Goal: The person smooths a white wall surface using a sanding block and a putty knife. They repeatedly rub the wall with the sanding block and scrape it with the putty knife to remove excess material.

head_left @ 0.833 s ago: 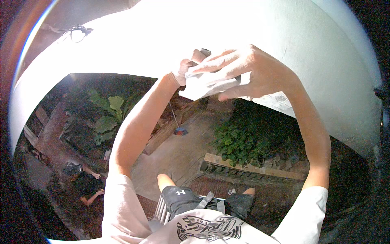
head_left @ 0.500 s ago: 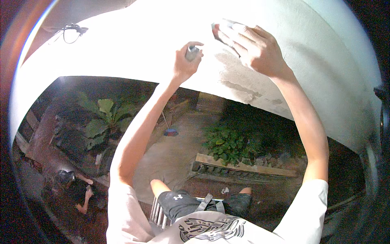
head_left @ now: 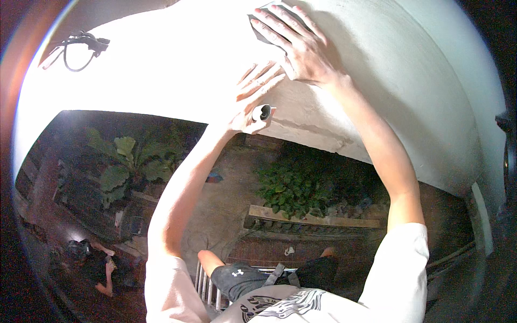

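Both my arms reach up to a white plastered wall [head_left: 409, 81]. My right hand [head_left: 304, 51] lies flat on it with fingers spread, pressing a dark flat piece [head_left: 259, 31] against the surface; only that piece's left edge shows past my fingers. Just below and to the left is my left hand [head_left: 250, 99]. It pinches a small white cylinder with a dark end [head_left: 262, 113] under the thumb, while its fingers stretch out toward the wall beside my right wrist.
A black cable loop and fitting [head_left: 81, 44] hangs on the wall at upper left. Far below are leafy plants [head_left: 129, 159], a green bed [head_left: 291, 188] behind a wooden border [head_left: 318, 219], metal ladder rungs [head_left: 204, 282] by my knees, and a person [head_left: 102, 264] at lower left.
My hands, held together on a white piece at first, came apart. The right hand rose and now presses flat on the wall; the left hand moved right and lower, fingers spread out.
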The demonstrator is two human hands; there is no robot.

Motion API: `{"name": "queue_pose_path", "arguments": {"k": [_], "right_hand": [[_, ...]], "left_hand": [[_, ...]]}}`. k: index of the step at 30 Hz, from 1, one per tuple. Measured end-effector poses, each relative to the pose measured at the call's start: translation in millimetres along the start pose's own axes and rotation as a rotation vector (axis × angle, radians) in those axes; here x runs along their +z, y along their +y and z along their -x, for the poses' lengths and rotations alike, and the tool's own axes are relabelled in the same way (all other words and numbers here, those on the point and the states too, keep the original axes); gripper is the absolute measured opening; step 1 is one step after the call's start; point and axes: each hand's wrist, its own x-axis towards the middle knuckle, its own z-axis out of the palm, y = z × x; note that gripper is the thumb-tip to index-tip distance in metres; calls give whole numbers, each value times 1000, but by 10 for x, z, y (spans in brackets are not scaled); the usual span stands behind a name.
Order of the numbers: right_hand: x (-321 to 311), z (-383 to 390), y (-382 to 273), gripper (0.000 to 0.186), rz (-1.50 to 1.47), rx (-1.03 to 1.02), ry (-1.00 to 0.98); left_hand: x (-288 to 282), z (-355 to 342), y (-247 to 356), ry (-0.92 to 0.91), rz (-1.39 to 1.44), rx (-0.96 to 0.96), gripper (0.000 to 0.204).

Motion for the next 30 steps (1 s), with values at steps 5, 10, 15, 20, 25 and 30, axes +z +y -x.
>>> {"name": "queue_pose_path", "arguments": {"k": [5, 10, 15, 20, 25, 30], "right_hand": [[40, 92, -15, 60, 104, 53, -46], [88, 120, -35, 61, 88, 111, -35], [103, 112, -4, 65, 52, 125, -79], [72, 82, -11, 66, 55, 138, -87], [-39, 37, -41, 66, 68, 97, -93], [37, -47, 36, 61, -19, 3, -122]], "left_hand": [[106, 45, -22, 40, -40, 32, 61], [75, 112, 42, -37, -150, 295, 57], [102, 64, 18, -374, -101, 409, 49], [218, -12, -80, -433, -90, 387, 57], [170, 2, -73, -468, -104, 363, 63], [173, -25, -62, -467, -280, 457, 70]]}}
